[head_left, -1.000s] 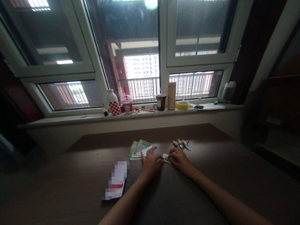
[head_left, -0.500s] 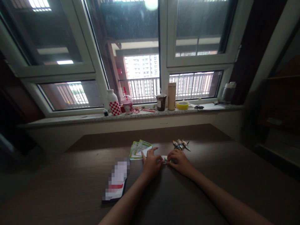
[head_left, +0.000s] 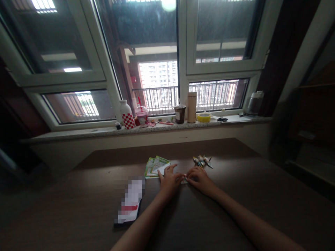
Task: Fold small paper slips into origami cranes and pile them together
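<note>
Small paper [head_left: 184, 181], less visible than before, left fingers [head_left: 179, 176] and right fingers [head_left: 193, 171] clamped on it

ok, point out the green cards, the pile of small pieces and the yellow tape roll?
green cards [head_left: 162, 161]: head view, upper printed face of the rightmost one.
pile of small pieces [head_left: 201, 161]: head view, middle of the pile.
yellow tape roll [head_left: 203, 119]: head view, near outer side.

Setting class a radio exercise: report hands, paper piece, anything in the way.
Left hand, right hand: both at paper piece. Piece mostly hidden. Small pile beyond right hand, not blocking.
</note>
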A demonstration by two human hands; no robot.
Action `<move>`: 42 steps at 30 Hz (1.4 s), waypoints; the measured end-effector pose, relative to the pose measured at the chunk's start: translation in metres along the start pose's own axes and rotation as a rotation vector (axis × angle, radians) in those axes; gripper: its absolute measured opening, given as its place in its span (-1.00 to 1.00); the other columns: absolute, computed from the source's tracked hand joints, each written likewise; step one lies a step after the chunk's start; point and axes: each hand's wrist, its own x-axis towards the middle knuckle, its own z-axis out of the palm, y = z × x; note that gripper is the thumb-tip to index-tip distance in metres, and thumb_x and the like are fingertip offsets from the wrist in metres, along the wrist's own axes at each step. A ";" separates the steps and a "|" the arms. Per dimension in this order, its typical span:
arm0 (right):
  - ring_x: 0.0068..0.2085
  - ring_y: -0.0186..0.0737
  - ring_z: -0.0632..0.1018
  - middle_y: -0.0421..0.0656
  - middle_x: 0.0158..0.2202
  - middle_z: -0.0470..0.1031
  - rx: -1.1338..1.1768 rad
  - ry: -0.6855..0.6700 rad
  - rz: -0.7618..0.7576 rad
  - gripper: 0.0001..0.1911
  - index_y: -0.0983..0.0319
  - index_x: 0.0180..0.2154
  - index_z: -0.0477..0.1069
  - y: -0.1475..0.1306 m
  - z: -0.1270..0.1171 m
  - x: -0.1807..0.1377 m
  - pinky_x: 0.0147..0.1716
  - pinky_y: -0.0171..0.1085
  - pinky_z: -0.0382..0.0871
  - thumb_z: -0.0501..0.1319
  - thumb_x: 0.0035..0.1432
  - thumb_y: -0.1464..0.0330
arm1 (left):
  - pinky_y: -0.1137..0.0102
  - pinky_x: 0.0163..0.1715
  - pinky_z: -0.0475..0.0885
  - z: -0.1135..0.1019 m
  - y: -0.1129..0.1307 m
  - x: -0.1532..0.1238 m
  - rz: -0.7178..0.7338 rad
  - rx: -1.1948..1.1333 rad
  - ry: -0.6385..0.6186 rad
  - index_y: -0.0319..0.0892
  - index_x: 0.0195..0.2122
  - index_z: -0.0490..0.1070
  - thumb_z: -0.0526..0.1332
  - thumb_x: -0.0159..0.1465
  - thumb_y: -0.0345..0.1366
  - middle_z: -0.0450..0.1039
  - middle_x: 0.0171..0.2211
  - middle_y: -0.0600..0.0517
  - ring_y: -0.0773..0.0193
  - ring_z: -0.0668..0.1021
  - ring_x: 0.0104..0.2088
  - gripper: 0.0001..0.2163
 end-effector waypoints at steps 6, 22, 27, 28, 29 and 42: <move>-0.08 -0.12 0.50 -0.14 -0.23 0.57 0.011 0.041 0.092 -0.90 0.17 -0.30 0.53 0.002 0.004 0.001 0.05 -0.08 0.23 0.25 0.13 0.33 | -0.42 0.17 -0.23 0.003 0.000 0.005 -0.014 0.006 0.001 0.20 -0.20 0.57 0.21 0.28 -0.09 0.24 0.25 0.11 -0.03 0.23 0.25 -0.85; -0.01 -0.08 0.45 -0.18 -0.22 0.55 -0.230 0.053 -0.001 -0.89 0.08 -0.33 0.56 -0.010 -0.005 -0.002 0.19 0.13 -0.03 0.24 0.15 0.37 | -0.41 0.18 -0.24 0.004 0.001 0.006 0.025 0.033 0.061 0.07 -0.30 0.57 0.25 0.26 -0.12 0.26 0.26 0.11 -0.02 0.24 0.24 -0.88; -0.01 -0.05 0.45 -0.13 -0.18 0.52 -0.348 0.094 0.018 -0.87 0.09 -0.32 0.58 -0.015 -0.008 -0.002 0.20 0.16 -0.01 0.25 0.13 0.40 | -0.38 0.20 -0.30 0.003 -0.002 0.002 0.060 0.022 0.062 0.06 -0.33 0.57 0.29 0.22 -0.19 0.28 0.23 0.10 -0.01 0.23 0.24 -0.93; -0.02 -0.05 0.45 -0.14 -0.20 0.51 -0.361 0.087 0.018 -0.86 0.09 -0.32 0.58 -0.017 -0.008 -0.002 0.21 0.17 -0.02 0.25 0.13 0.41 | -0.37 0.21 -0.29 0.003 -0.003 0.002 0.060 0.017 0.061 0.06 -0.33 0.58 0.30 0.21 -0.20 0.28 0.23 0.10 -0.02 0.21 0.25 -0.94; -0.04 -0.06 0.46 -0.15 -0.23 0.52 -0.366 0.069 0.010 -0.87 0.09 -0.31 0.58 -0.019 -0.008 -0.002 0.22 0.18 -0.04 0.25 0.14 0.39 | -0.36 0.21 -0.27 0.003 -0.003 0.002 0.058 0.011 0.061 0.06 -0.33 0.58 0.30 0.20 -0.21 0.28 0.23 0.11 -0.03 0.20 0.26 -0.95; 0.04 -0.06 0.44 -0.14 -0.04 0.54 -0.339 -0.009 0.017 -0.75 0.03 -0.05 0.51 -0.017 -0.003 -0.004 0.22 0.28 -0.17 0.15 0.28 0.31 | -0.24 0.26 -0.18 0.000 -0.004 0.002 0.005 -0.073 0.010 0.07 -0.35 0.60 0.36 0.14 -0.18 0.31 0.20 0.10 -0.04 0.14 0.29 -0.94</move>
